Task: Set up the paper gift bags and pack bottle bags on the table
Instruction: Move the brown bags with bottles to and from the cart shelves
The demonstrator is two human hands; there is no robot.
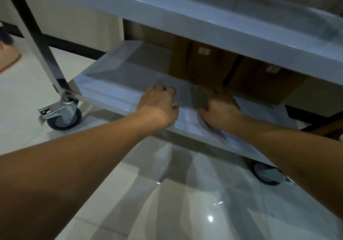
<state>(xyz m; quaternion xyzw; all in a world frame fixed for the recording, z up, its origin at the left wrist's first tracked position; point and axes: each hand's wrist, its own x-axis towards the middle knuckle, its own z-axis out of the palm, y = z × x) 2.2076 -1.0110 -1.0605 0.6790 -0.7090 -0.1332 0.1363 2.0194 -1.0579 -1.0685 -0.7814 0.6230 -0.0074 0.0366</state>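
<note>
Both my hands reach onto the lower shelf (115, 89) of a steel table on wheels. Between them lies a flat, clear, plastic-wrapped pack (187, 95); motion blur hides what is inside it. My left hand (159, 106) grips the pack's left edge, with fingers curled on top and the thumb at the side. My right hand (220, 110) holds its right side, and a pale striped edge sticks out under the palm. Just behind the pack stand two brown paper bags, one with a label reading 2 (202, 61) and another to its right (269, 82).
The table top (167, 11) overhangs the shelf closely. A steel leg (42, 45) ends in a locking caster (64, 117) at the left, and a second caster (267, 175) is at the right. Glossy floor tiles lie below. Another person's hand shows at the far left edge.
</note>
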